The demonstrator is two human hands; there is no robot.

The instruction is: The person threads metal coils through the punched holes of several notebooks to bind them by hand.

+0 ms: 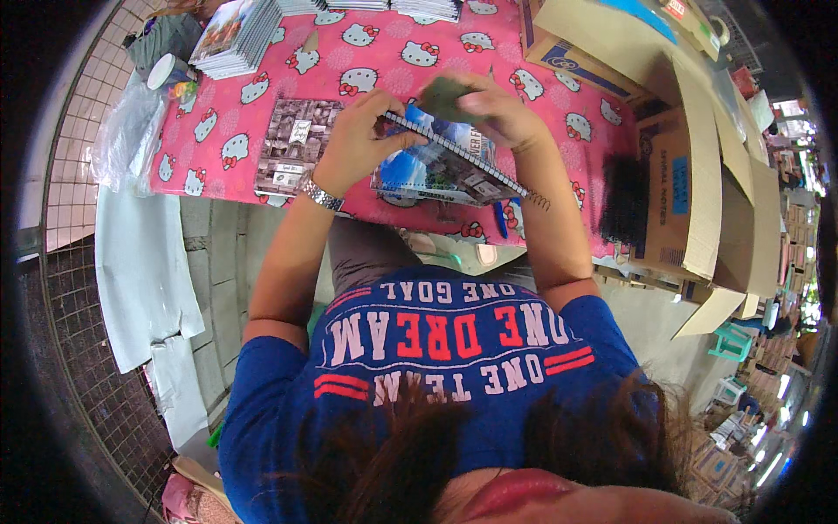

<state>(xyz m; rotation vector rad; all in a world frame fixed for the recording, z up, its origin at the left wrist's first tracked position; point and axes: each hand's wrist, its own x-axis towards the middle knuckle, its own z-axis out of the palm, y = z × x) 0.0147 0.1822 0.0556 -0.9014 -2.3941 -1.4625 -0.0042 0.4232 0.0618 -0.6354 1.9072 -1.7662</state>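
Note:
My left hand [371, 135], a metal watch on its wrist, pinches the upper left end of a spiral notebook [471, 175]. The notebook is tilted, its coil edge up, and loose coil wire [538, 201] sticks out past its lower right end. In my right hand [502, 109], above the coil, is a dark green flat piece [447, 98]; its exact kind is unclear. Beneath the tilted notebook lie blue-covered notebooks [403, 169], partly hidden. A grey collage-covered notebook [297, 144] lies left of my left hand. A blue pen [500, 219] rests near the table's front edge.
A pink cartoon-print cloth [231, 113] covers the table. Stacks of spiral notebooks [236, 39] stand at the far left, beside a paper cup [168, 72] and clear plastic [131, 131]. Open cardboard boxes [672, 192] line the right side. A green stool [733, 342] stands beyond.

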